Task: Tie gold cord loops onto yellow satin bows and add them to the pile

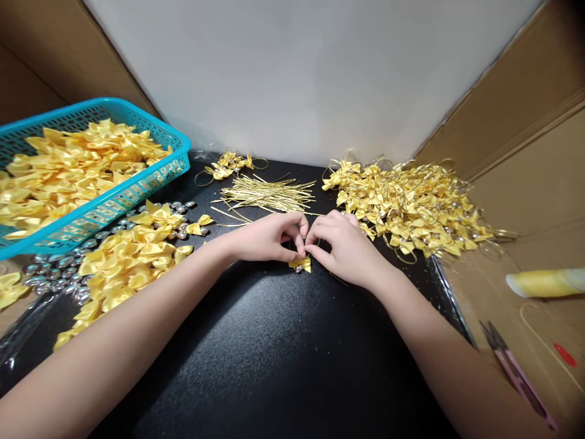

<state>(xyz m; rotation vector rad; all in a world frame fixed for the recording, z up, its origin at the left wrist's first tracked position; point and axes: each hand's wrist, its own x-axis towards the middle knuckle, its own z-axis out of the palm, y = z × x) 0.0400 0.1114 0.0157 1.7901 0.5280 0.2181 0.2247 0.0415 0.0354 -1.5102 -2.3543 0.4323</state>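
In the head view, my left hand (278, 236) and my right hand (340, 247) meet over the middle of the black work surface (256, 353). My left thumb and fingertips pinch the upper edge of a small yellow ribbon bow (306, 264), which has a silvery bead (298, 268) at its front. The right thumb and index finger are pinched together right beside the left fingertips. Whatever thin piece sits between them is hidden. Just behind both hands lies a bundle of gold twist ties (269, 194).
A blue basket (183, 146) of yellow bows stands left. In front lie loose yellow bows (123, 262) and silver beads (55, 271). Bows with gold loops (406, 207) are piled right, a few (228, 163) at the back. Pink-handled snips (516, 372) lie lower right. A white wall (311, 73) closes the back.
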